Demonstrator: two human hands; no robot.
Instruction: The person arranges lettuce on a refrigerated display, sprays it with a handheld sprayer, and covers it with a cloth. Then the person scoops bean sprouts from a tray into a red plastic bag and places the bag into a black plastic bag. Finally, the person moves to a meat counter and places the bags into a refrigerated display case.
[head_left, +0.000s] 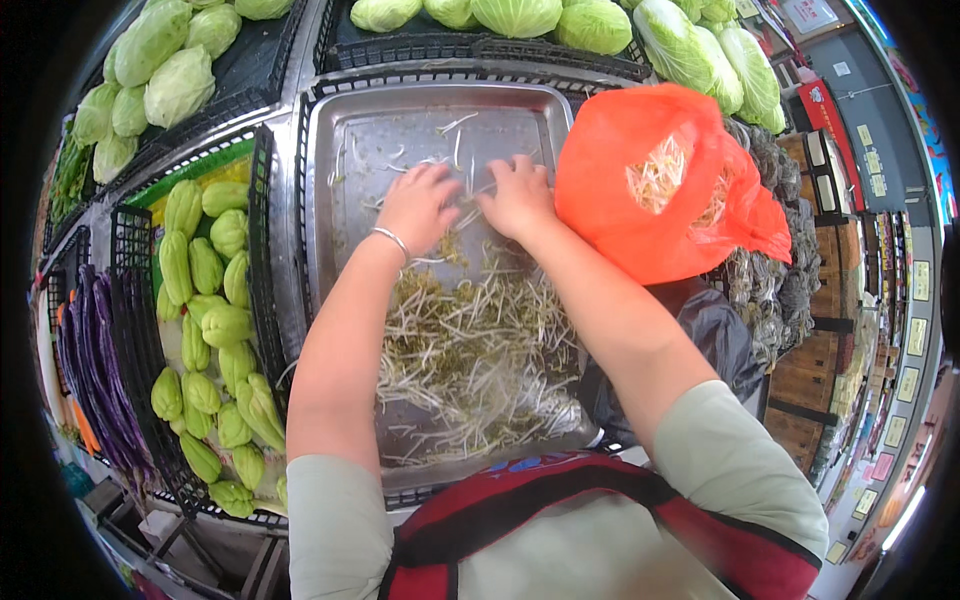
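A shallow stainless-steel tray (442, 105) lies before me. A heap of bean sprouts with loose husks (480, 330) covers its near half. Stray sprouts are scattered across the far part. My left hand (420, 201) is low over the tray's middle, palm down, a silver bangle (391, 238) at the wrist. My right hand (517, 193) is just to its right, thumb apart from the bent fingers. A few loose sprouts lie around and between the hands; whether the fingertips touch them is blurred. A clear plastic bag (517, 394) lies on the near right of the heap.
A red plastic bag (630, 247) holding sprouts stands against the tray's right side. Left is a crate of chayotes (225, 326), with purple eggplants (97, 367) beyond. Cabbages (517, 15) fill crates at the back. A black bag (705, 322) and packaged goods (780, 292) sit right.
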